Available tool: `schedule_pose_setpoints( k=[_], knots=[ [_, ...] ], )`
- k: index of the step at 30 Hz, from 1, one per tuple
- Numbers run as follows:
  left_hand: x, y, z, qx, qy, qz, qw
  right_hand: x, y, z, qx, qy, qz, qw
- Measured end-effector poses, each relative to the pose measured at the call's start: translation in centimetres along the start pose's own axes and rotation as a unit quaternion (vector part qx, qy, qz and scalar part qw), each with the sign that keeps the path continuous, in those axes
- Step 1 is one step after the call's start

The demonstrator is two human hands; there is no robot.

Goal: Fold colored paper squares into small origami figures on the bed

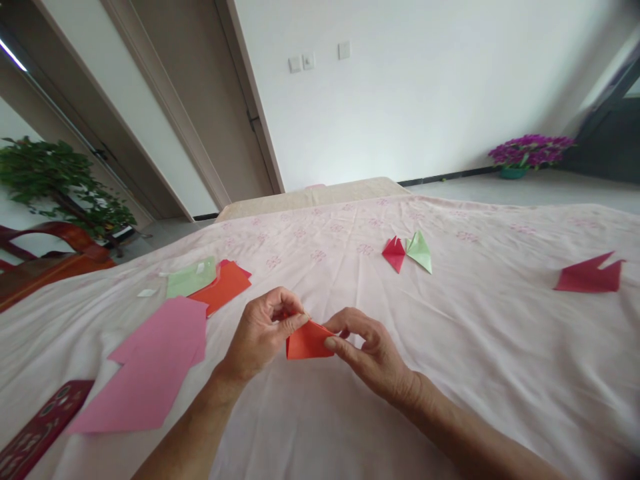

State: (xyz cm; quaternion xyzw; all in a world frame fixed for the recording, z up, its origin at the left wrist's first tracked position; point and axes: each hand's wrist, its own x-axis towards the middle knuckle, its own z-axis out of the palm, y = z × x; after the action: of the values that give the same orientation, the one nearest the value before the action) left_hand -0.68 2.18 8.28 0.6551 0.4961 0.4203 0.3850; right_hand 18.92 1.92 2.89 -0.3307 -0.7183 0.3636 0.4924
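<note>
A folded piece of orange paper [307, 341] is held up between my two hands, just over the cloth. My left hand [265, 327] pinches its upper left corner between thumb and fingers. At the right corner, the thumb and forefinger of my right hand [367, 347] are closed on the same paper. Beyond my hands, a small red folded paper bird [393, 253] and a light green one [420, 251] lie side by side. Far to the right lies a larger dark red paper bird [589, 275].
Pink paper sheets [145, 373] lie on the left of the flowered tablecloth [310, 233]. Behind them are orange sheets [225, 287] and a green packet [190, 277]. A dark red patterned case [45, 427] lies near left. A wooden chair [65, 247] stands beyond the left edge.
</note>
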Motion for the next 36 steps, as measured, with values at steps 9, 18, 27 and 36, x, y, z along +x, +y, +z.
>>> schedule_pose_setpoints(
  k=[9, 18, 27, 36],
  knots=[
    [-0.5, -0.1, 0.9, -0.016, 0.216, 0.072, 0.974, 0.4, -0.5, -1.2, -0.194, 0.142, -0.114, 0.964],
    [-5.5, -2.2, 9.1, -0.324, 0.089, -0.102, 0.936, 0.1, -2.8, -1.4, -0.441, 0.118, -0.273, 0.846],
    [-4.1, 1.3, 7.0, -0.405, 0.141, -0.047, 0.902, -0.5, -5.3, 0.5, -0.390, 0.109, -0.286, 0.868],
    [-5.5, -0.2, 4.6, -0.327, -0.011, -0.058, 0.943, -1.8, -5.6, 0.4, -0.105, 0.136, -0.031, 0.985]
  ],
)
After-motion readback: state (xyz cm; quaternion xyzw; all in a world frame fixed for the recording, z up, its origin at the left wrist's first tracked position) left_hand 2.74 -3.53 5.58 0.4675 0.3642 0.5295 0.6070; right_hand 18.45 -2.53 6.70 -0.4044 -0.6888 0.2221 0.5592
